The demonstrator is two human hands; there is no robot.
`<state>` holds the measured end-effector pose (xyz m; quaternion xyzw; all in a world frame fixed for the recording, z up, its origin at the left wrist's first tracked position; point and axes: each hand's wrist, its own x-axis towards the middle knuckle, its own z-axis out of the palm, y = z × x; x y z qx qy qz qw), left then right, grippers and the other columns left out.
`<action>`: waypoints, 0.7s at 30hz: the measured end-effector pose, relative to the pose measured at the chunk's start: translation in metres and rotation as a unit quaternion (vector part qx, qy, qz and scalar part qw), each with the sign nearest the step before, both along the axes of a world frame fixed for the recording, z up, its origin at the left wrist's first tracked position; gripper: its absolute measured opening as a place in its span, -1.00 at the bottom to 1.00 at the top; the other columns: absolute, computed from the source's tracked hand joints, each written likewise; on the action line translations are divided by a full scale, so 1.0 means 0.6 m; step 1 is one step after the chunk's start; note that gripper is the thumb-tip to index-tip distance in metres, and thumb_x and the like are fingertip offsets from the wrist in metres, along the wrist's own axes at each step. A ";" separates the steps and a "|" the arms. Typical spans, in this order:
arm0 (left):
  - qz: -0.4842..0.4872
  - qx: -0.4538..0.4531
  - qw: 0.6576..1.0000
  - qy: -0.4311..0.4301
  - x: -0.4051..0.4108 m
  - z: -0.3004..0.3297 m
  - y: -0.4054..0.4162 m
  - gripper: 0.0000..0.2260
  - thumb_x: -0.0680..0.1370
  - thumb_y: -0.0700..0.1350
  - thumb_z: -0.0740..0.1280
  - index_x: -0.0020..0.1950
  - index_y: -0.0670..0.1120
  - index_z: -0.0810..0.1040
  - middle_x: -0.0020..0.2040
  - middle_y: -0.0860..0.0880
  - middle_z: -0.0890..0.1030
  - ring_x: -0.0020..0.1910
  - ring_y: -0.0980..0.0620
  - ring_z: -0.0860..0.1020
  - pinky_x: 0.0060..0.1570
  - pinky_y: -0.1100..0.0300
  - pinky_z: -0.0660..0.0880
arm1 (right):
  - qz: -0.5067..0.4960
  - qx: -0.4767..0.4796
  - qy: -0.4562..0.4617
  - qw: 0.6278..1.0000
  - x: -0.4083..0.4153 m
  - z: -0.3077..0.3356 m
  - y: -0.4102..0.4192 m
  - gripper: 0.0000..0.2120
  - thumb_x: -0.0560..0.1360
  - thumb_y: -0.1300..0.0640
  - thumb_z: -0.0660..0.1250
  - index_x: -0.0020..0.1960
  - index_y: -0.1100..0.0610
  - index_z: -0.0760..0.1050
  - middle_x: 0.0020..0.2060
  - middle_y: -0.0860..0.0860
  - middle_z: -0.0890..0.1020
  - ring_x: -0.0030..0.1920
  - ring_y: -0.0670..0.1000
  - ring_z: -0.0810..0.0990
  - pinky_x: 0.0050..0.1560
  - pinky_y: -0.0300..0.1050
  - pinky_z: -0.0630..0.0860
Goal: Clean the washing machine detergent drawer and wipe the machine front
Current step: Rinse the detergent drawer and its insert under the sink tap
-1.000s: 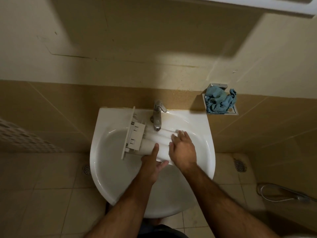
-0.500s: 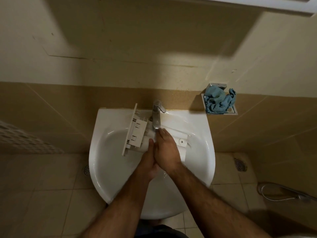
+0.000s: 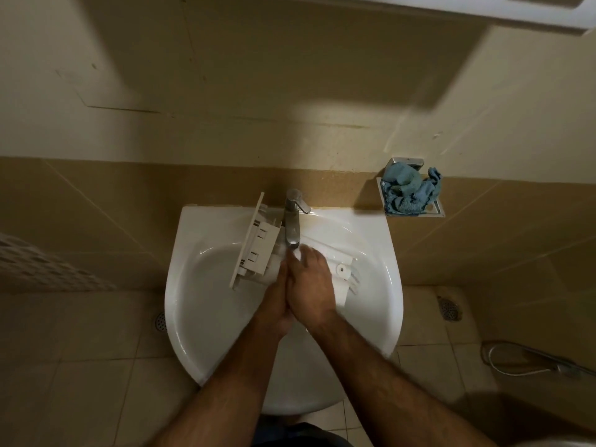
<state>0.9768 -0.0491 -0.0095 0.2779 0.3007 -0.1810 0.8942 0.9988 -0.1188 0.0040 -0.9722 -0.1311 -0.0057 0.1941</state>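
Both hands, left hand [image 3: 277, 304] and right hand [image 3: 311, 285] pressed together, are rubbing over the drawer [image 3: 258, 246] under the tap [image 3: 292, 221] at centre frame, so you are judging the machine front unwiped.

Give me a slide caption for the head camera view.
Both hands rinse the detergent drawer under the tap in a white sink.

white sink [image 3: 206, 317], white drawer [image 3: 258, 245], blue cloth [image 3: 411, 191], beige tiles [image 3: 96, 204]
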 end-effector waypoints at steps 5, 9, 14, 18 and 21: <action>0.041 0.030 0.997 0.049 0.001 -0.008 0.017 -0.50 0.59 0.22 0.22 0.34 -0.14 0.50 0.30 -0.19 0.58 0.20 -0.09 0.60 0.03 0.04 0.60 | 0.084 0.003 0.021 0.996 0.000 -0.015 -0.040 -0.58 0.56 0.07 0.18 0.41 0.07 0.47 0.47 0.12 0.38 0.49 0.15 0.29 0.49 0.08 0.23; 0.058 0.036 0.995 0.070 0.002 -0.013 0.020 -0.43 0.56 0.24 0.26 0.40 -0.14 0.43 0.30 -0.19 0.55 0.16 -0.15 0.62 -0.14 -0.04 0.65 | 0.053 -0.011 0.020 0.998 -0.013 -0.025 -0.095 -0.54 0.64 -0.08 -0.01 0.47 -0.03 0.39 0.52 0.03 0.30 0.55 0.06 0.16 0.53 0.09 0.12; 0.071 0.031 0.994 0.078 0.001 -0.014 0.024 -0.42 0.54 0.23 0.30 0.42 -0.11 0.40 0.33 -0.18 0.54 0.18 -0.18 0.61 -0.02 -0.12 0.62 | -0.048 0.026 0.048 0.997 -0.029 -0.028 -0.104 -0.39 0.62 -0.16 -0.11 0.55 0.10 0.25 0.56 0.09 0.18 0.59 0.06 0.03 0.54 0.01 0.14; 0.110 -0.026 0.991 0.072 -0.002 -0.006 0.024 -0.47 0.55 0.19 0.32 0.37 -0.15 0.45 0.33 -0.22 0.53 0.25 -0.24 0.56 -0.05 -0.08 0.65 | -0.088 -0.005 0.092 0.992 -0.032 -0.009 -0.045 -0.29 0.58 -0.14 -0.27 0.58 0.27 0.04 0.58 0.19 0.02 0.59 0.15 -0.10 0.57 0.05 -0.09; 0.132 -0.028 0.989 0.057 -0.011 -0.003 0.036 -0.49 0.57 0.17 0.29 0.36 -0.16 0.46 0.32 -0.22 0.53 0.25 -0.25 0.54 -0.19 -0.01 0.66 | -0.050 -0.019 0.116 0.992 -0.027 0.002 -0.028 -0.42 0.68 -0.02 -0.07 0.59 0.28 -0.03 0.59 0.19 -0.07 0.59 0.14 -0.18 0.54 -0.02 -0.26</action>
